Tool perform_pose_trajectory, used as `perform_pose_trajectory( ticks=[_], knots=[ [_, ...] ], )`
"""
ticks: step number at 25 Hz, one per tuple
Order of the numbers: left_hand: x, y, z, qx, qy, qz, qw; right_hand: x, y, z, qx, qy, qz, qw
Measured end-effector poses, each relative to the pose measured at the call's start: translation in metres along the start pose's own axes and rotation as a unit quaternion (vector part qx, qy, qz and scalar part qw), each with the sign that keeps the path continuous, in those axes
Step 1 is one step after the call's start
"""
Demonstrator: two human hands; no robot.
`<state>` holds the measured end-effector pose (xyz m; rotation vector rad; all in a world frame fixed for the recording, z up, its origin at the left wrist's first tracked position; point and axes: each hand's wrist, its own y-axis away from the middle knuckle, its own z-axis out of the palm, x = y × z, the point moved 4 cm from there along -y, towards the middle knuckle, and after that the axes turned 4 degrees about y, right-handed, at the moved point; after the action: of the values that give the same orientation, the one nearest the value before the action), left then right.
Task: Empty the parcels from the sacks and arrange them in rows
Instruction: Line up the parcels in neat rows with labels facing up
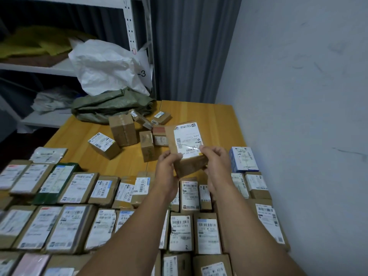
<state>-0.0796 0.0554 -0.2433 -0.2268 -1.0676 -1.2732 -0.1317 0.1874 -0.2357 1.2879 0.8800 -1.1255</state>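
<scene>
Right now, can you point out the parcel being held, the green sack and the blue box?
held parcel (187, 138): head view, on its white label.
green sack (111, 106): head view, on its crumpled middle.
blue box (243, 159): head view, on its labelled top face.

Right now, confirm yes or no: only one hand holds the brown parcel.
No, the left hand and the right hand both grip the brown parcel, one at each lower corner.

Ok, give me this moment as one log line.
phase: sorting | left hand: grips brown parcel | right hand: grips same parcel | parcel: above table, label up | unsorted: loose parcels near green sack | rows: laid nearside
</scene>
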Motion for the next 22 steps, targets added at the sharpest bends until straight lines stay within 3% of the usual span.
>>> perform_pose_trajectory(
  ticks=[5, 9, 11, 15, 19, 22],
  knots=[
    [0.021, 0.007, -0.025, 0.01, 0.02, -0.017, 1.0, -0.016, 0.013, -0.015, -0.046, 0.026, -0.011, 0.999],
    [0.026, 0.02, -0.034, -0.044, -0.092, -0.104, 0.989, -0.029, 0.025, -0.012, -0.072, 0.003, -0.004, 0.997],
    [0.023, 0.026, -0.041, -0.058, -0.112, -0.139, 0.982, -0.032, 0.024, -0.015, -0.047, -0.037, 0.0, 0.998],
    [0.019, 0.028, -0.045, -0.019, 0.009, -0.116, 0.993, -0.019, 0.028, -0.019, 0.008, -0.044, 0.016, 0.999],
    [-0.003, 0.033, -0.03, -0.041, 0.004, -0.099, 0.994, 0.012, 0.054, 0.011, -0.104, 0.014, 0.061, 0.993],
    [-0.025, 0.037, -0.021, -0.083, 0.026, -0.121, 0.989, 0.032, 0.051, 0.025, -0.109, 0.045, 0.044, 0.992]
  ],
)
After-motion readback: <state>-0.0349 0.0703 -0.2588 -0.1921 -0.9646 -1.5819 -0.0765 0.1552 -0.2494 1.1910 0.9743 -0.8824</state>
